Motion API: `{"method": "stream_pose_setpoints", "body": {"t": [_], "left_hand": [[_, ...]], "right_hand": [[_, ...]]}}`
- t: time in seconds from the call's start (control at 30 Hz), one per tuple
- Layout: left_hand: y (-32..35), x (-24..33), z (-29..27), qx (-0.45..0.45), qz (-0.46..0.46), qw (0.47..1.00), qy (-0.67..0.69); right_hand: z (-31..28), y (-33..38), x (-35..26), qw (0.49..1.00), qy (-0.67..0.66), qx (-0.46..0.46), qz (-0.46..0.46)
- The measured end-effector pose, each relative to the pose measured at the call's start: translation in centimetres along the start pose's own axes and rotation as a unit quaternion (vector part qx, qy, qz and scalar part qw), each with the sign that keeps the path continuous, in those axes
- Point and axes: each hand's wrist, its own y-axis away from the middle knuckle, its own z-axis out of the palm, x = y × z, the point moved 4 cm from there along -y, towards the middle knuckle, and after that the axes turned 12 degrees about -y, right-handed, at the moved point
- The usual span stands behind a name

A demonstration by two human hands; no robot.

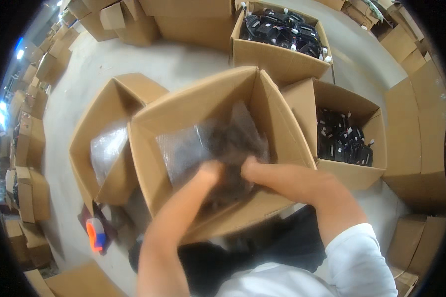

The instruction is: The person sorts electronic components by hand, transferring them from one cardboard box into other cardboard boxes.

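Note:
Both my arms reach down into an open cardboard box (148, 193) in the middle of the view. Inside it, sheets of see-through bubble wrap (183, 153) line the left and far sides, with a dark, smeared mass between them that I cannot make out. My left hand (213, 171) is low in the box, just left of its middle. Close beside it, on the right, is my right hand (249, 167). Motion and shadow blur the fingers of both hands, so whether they hold anything does not show.
Left of my box stands a carton (84, 148) with plastic wrap (108, 148) in it. Two cartons, one at the far side (262, 57) and one at the right (349, 173), hold black parts with white connectors. An orange-and-blue tape dispenser (95, 233) lies lower left.

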Motion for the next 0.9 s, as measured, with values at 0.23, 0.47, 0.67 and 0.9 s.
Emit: {"method": "stream_pose_setpoints", "body": {"t": [0.23,0.47,0.67,0.9], "left_hand": [[-0.7,3.6,1.1,0.066,-0.094,0.990,-0.085],[-4.2,1.7,3.8,0.220,0.048,0.966,-0.126],[6.0,2.5,-3.6,0.080,0.039,0.996,-0.004],[22.8,13.4,-8.9,0.230,0.215,0.910,0.269]], "right_hand": [[0.6,2.9,4.2,0.978,-0.189,-0.079,0.030],[-11.8,12.0,-0.6,0.933,-0.158,0.241,-0.216],[-12.7,35.7,14.7,0.640,-0.480,0.548,-0.245],[23.8,35.8,40.9,0.720,-0.409,0.420,0.371]]}}
